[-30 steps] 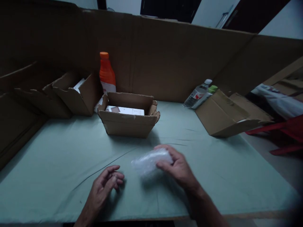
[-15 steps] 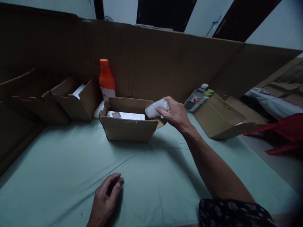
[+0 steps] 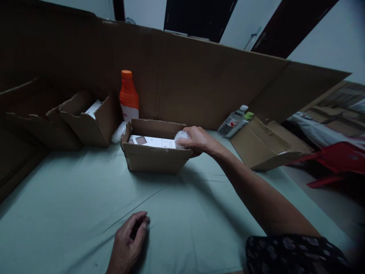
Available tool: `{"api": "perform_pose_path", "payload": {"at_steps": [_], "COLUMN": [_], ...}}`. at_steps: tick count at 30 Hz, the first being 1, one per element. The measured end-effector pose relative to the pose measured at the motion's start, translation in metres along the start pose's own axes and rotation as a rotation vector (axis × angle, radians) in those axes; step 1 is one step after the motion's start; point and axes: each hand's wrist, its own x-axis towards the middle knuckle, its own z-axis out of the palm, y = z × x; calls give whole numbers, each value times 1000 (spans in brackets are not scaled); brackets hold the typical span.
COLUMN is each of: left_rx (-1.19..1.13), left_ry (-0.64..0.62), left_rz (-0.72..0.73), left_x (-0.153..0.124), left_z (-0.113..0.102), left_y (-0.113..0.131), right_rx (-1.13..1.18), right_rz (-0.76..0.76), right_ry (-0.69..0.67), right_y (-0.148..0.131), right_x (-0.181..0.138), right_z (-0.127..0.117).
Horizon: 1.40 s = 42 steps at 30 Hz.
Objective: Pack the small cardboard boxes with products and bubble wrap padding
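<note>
My right hand (image 3: 196, 137) is closed round a bubble-wrapped bundle (image 3: 181, 138), whose lower part is down inside the right end of an open cardboard box (image 3: 156, 160). What the wrap contains cannot be made out. Beside the bundle, a white carton (image 3: 154, 142) with a brownish square printed on it lies in the same box. My left hand (image 3: 129, 236) rests on the pale green cloth (image 3: 176, 213) nearer to me, fingers loosely curled, a gap between thumb and forefinger, nothing held.
Behind the box stands an orange bottle (image 3: 129, 95), with another bubble-wrapped piece (image 3: 119, 132) beside it. More cardboard boxes (image 3: 85, 125) line the left. At right a clear bottle (image 3: 232, 121) leans by a tilted cardboard box (image 3: 256, 140). A tall cardboard wall (image 3: 185, 76) closes the back.
My right hand has lowered the bubble-wrapped bundle from above the box's right end into it, tipping it more upright. My left hand has hardly moved. The view has shifted slightly.
</note>
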Motion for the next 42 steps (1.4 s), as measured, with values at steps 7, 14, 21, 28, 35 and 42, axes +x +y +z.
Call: {"api": "perform_pose_path", "payload": {"at_steps": [7,14,21,28,35,42], "left_rx": [8,31,41,51,68,81], "left_ry": [-14,-9,-11,-11,6,9], "left_rz": [39,42,38,84,120,156], "left_x": [2,3,3,3,4,3], "left_z": [0,-1,0,0,1,2], "left_y": [3,4,1,1,3,-5], "right_rx": [238,785,458,452,323,312], "right_rz": [-33,44,-85,-132,-171,-202], "right_ry": [-42,-235,-224,-129,-519,-459], "right_y": [15,14,12,21,11,15], "right_x": [-12,-12,-17,-13,-4,-1], "right_z": [-4,4,3,-2,-8,-3]}}
